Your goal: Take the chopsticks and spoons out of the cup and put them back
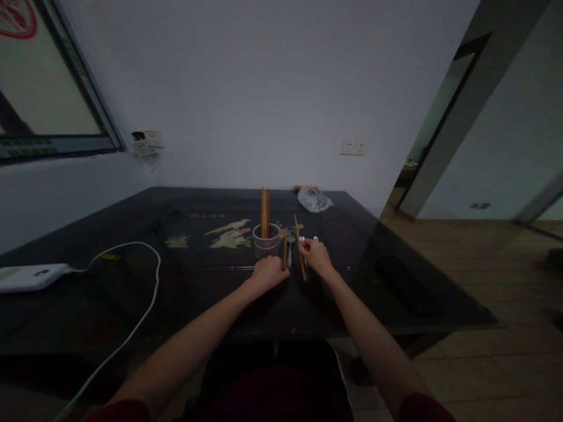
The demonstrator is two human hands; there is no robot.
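Note:
A clear plastic cup (266, 241) stands on the dark table (132, 293) with several wooden chopsticks (265, 212) upright in it. My left hand (269, 274) rests just in front of the cup, fingers curled round a single chopstick (285, 246). To its right, my right hand (315, 256) is closed on another chopstick (299, 247), tilted up toward the cup. A metal spoon (290, 251) lies flat between the two hands, and small light-coloured pieces (308, 238) lie just beyond my right hand.
A crumpled clear plastic bag (314, 200) lies at the table's far edge. A white device (30, 276) with a white cable (145, 293) sits on the left. A dark flat object (402, 284) lies right. The wall stands behind, wooden floor and doorway right.

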